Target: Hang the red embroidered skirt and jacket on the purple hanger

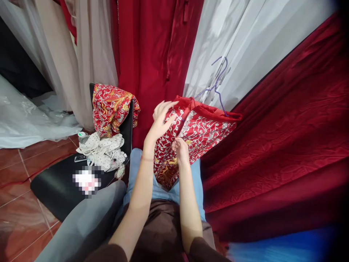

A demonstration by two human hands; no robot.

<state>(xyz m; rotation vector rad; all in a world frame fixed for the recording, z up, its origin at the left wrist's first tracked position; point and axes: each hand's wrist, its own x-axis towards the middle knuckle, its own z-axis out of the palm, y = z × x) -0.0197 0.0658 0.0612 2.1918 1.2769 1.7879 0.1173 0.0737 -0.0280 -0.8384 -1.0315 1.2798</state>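
Observation:
A red skirt-like garment point(209, 129) with silver and gold embroidery hangs from a purple hanger point(218, 82) in front of my lap. Its plain red waistband is tied or bunched near the middle. My left hand point(163, 120) is open at the garment's upper left, fingers stretched toward the waistband, thumb apart. Lower and to the right, my right hand point(181, 148) is closed in front of the embroidered cloth, beside a fold running down from the waistband. Its curled fingers hide what they hold, if anything.
On my left stands a black chair point(58, 187). Another red and gold embroidered garment point(111, 107) drapes over its back; dotted white cloth point(106, 151) and a phone-like object point(80, 158) lie on its seat. Red drapes point(147, 47) and white fabric hang around. A grey-clad leg point(87, 214) is close by.

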